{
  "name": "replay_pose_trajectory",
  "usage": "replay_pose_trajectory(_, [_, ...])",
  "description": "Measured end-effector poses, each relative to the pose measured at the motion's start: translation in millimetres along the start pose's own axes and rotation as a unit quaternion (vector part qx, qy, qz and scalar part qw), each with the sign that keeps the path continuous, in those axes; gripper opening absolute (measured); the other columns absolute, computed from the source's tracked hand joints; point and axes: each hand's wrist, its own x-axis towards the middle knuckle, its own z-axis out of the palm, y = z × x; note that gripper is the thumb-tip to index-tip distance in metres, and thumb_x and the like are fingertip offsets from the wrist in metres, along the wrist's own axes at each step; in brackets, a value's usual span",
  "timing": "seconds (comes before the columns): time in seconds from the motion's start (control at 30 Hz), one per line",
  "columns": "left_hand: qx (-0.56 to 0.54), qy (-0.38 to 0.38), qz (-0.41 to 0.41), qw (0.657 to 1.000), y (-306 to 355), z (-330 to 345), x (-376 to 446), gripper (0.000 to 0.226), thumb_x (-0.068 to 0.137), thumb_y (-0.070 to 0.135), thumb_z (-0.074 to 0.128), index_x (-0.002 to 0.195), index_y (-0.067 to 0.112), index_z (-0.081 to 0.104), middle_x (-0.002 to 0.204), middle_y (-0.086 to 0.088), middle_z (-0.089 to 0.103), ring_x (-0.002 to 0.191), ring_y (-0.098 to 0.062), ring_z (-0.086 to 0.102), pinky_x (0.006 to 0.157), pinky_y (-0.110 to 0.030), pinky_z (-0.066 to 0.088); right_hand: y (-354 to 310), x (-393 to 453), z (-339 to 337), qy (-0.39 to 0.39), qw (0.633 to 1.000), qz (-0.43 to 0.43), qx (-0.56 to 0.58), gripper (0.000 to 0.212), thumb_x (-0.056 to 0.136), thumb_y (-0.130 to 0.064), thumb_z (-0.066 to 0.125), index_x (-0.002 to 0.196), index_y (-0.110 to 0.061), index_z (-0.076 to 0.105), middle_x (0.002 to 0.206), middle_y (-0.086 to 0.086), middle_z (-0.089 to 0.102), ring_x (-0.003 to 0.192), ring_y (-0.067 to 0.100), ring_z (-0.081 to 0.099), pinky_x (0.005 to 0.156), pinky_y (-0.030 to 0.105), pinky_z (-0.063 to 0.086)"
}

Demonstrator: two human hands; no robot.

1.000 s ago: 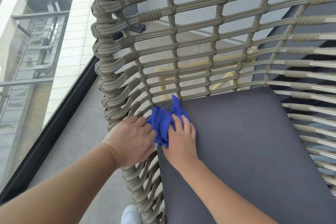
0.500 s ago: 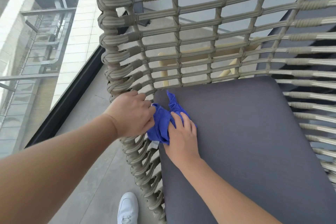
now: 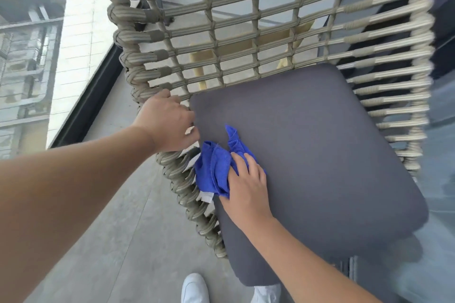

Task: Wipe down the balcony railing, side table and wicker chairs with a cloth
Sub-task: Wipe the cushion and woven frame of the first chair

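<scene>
A wicker chair point(image 3: 211, 32) of beige woven cord fills the view, with a dark grey seat cushion point(image 3: 320, 155) in it. A bunched blue cloth point(image 3: 213, 172) lies at the cushion's left edge, partly over the woven side. My right hand point(image 3: 246, 187) lies flat on the cloth, fingers fairly straight, pressing it onto the cushion. My left hand point(image 3: 170, 125) grips the chair's left side rim beside the cushion's back corner, fingers curled over it and partly hidden.
A glass balcony barrier with a dark base rail point(image 3: 83, 106) runs along the left, a building beyond it. Grey floor tiles point(image 3: 128, 241) lie beside the chair. My white shoes point(image 3: 194, 288) show at the bottom. A pale wooden frame point(image 3: 246, 49) stands behind the chair back.
My right hand has slid the blue cloth toward me along the cushion's left edge, away from the back corner. My left hand has stayed on the side rim.
</scene>
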Motion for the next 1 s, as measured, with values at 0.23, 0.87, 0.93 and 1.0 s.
replay_pose_trajectory(0.23, [0.006,-0.031,0.024,0.999,50,21,-35,0.045,0.084,0.041,0.038,0.057,0.018,0.065,0.056,-0.001,0.057,0.063,-0.03,0.051,0.071,-0.038,0.034,6,-62,-5,-0.019,0.999,0.043,-0.002,0.079,0.07,-0.034,0.087,0.141,-0.024,0.055,0.15,0.002,0.05,0.141,0.033,0.044,0.106,0.054,0.048])
replay_pose_trajectory(0.87, [-0.045,0.029,0.032,0.998,45,32,-35,0.038,0.084,0.031,0.048,0.05,0.017,0.057,0.048,0.0,0.047,0.057,-0.029,0.044,0.07,-0.038,0.041,9,108,-47,0.035,0.989,0.04,0.139,0.032,0.077,-0.036,0.07,0.105,-0.022,0.068,0.117,-0.003,0.06,0.115,0.029,0.05,0.099,0.046,0.043])
replay_pose_trajectory(0.93, [-0.049,0.024,0.036,0.998,48,32,-37,0.037,0.084,0.03,0.049,0.05,0.017,0.055,0.048,0.0,0.045,0.056,-0.028,0.043,0.068,-0.037,0.041,4,136,-38,-0.027,0.996,0.025,0.082,0.051,0.075,-0.05,0.065,0.12,-0.027,0.065,0.135,0.0,0.055,0.133,0.031,0.044,0.113,0.054,0.035])
replay_pose_trajectory(1.0, [-0.051,0.035,0.036,0.997,48,34,-38,0.036,0.084,0.029,0.049,0.051,0.016,0.054,0.049,0.0,0.045,0.057,-0.028,0.043,0.069,-0.038,0.041,-2,150,-23,-0.105,0.993,0.021,0.045,0.076,0.075,-0.063,0.066,0.143,-0.033,0.05,0.158,0.005,0.037,0.149,0.035,0.028,0.122,0.055,0.024])
